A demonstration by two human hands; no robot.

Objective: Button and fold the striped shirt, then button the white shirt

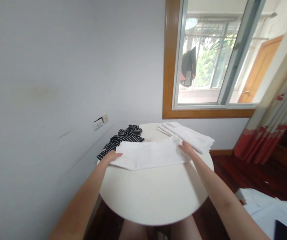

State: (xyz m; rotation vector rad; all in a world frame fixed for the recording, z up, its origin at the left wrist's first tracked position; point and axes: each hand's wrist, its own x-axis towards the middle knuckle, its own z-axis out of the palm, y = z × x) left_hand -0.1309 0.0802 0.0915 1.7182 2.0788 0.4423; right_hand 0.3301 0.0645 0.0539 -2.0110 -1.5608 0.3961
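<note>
Well, cloth (151,155): stretched across counter (153,193), btw hands
L hand (112,156): gripping L end, thumb on top
R hand (187,149): closed on R end
Stripy cloth (123,138): behind L hand
White pile (190,135): behind R hand

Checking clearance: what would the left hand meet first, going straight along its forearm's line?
Beyond the white cloth the left hand holds, likely the striped black garment; depth is unclear.

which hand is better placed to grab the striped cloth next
Probably the left hand: it holds the white cloth at its left end, close to the striped cloth, while the right hand holds the other end, beside folded white fabric.
</note>
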